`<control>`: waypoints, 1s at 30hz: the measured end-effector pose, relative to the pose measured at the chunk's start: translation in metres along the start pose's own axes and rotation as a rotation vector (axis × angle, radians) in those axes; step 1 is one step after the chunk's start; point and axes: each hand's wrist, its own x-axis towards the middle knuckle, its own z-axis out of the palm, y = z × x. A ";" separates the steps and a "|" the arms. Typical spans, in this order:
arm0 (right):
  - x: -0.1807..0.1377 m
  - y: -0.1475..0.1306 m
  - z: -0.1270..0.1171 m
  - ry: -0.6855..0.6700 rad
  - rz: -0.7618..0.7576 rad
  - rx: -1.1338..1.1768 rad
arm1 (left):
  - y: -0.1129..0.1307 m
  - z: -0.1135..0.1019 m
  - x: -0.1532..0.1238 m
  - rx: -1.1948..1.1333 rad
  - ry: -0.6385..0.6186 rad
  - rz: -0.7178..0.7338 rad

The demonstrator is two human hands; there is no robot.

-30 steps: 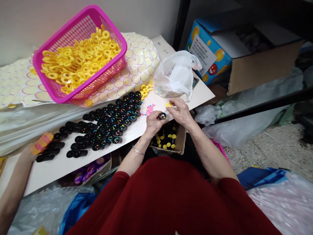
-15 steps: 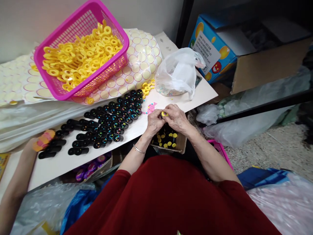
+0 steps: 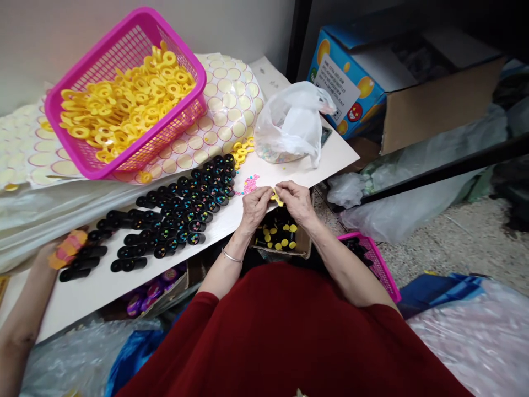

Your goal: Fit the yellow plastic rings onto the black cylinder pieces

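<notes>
My left hand [image 3: 255, 207] and my right hand [image 3: 296, 203] meet over the table's front edge, fingers pinched. Between their fingertips is a small yellow plastic ring piece [image 3: 278, 199], partly hidden by the fingers. Just below them stands a cardboard box [image 3: 305, 242] with several black tubes topped by yellow caps [image 3: 285, 242]. Pink and blue candies [image 3: 250, 184] lie loose on the table left of my hands. Rows of open black tubes [image 3: 194, 212] stand beyond, many with colourful candies inside.
A pink basket [image 3: 198, 82] of yellow rings [image 3: 136, 105] rests on sticker sheets [image 3: 225, 107]. Behind my hands sits a white plastic bag [image 3: 295, 127]. A co-worker's gloved hand [image 3: 68, 249] is at the far left. A pink basket [image 3: 384, 275] with black pieces stands low at right.
The yellow-topped piece between my fingers has given way to a yellow ring piece with a tab showing. My hands are slightly farther apart. The view has shifted a little.
</notes>
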 end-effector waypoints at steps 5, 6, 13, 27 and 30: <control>-0.002 0.002 0.008 0.037 0.171 0.068 | 0.004 0.000 0.000 -0.007 -0.010 -0.042; -0.003 0.002 0.010 0.033 0.196 0.084 | 0.004 0.000 0.000 -0.028 -0.004 -0.067; -0.004 0.001 0.010 0.029 0.238 0.165 | 0.003 0.004 -0.001 -0.110 0.015 -0.157; -0.008 0.010 0.005 0.129 0.270 0.350 | -0.002 0.004 -0.001 -0.119 -0.006 -0.180; -0.021 0.023 -0.001 0.135 0.194 0.386 | -0.001 0.004 -0.001 -0.105 -0.003 -0.186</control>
